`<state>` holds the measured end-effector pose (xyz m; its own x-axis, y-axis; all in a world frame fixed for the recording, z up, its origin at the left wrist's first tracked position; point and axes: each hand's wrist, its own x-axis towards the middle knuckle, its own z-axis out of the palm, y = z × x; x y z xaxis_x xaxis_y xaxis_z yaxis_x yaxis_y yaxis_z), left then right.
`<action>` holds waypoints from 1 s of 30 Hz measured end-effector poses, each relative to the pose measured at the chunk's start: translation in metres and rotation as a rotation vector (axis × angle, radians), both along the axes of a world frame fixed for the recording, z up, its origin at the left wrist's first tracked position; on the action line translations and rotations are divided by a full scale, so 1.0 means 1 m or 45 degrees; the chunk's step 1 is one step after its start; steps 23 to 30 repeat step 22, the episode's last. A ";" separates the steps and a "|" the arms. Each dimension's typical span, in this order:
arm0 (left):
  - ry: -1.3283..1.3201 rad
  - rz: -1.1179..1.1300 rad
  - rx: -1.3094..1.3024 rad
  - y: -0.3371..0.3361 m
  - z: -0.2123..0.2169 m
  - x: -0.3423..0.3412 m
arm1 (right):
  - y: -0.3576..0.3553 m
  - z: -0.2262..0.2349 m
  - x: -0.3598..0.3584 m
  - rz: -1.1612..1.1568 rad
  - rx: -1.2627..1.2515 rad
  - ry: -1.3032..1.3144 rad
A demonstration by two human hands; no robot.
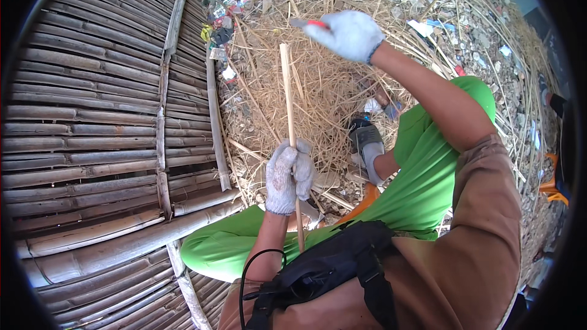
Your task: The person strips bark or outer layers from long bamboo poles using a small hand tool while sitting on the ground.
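A pale, slender bamboo stick point(287, 95) stands nearly upright in front of me. My left hand point(286, 177), in a soiled white work glove, is wrapped round it at its lower half, and its lower end runs down toward my lap. Beyond the stick's top end and to the right is my right hand point(350, 35), in a white glove and slightly blurred. It grips a red-handled knife point(316, 24) whose short grey blade points left. The blade is apart from the stick.
Bamboo slat decking point(92, 116) fills the left side. Straw-like bamboo shavings point(333, 85) cover the ground ahead, with stones and scattered litter around them. My shoe point(365, 133) rests among the shavings. An orange chair leg point(553, 186) shows at far right.
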<state>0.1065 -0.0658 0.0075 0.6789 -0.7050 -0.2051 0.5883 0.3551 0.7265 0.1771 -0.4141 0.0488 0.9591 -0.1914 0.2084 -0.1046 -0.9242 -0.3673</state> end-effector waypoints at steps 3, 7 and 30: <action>-0.008 0.015 -0.019 0.000 0.005 0.001 | 0.013 0.008 -0.007 0.034 -0.001 -0.130; -0.068 0.073 0.028 0.005 0.000 0.009 | 0.075 0.008 -0.041 0.455 0.099 0.016; -0.027 -0.035 0.017 0.000 0.008 -0.006 | -0.038 0.027 0.017 -0.151 -0.149 0.020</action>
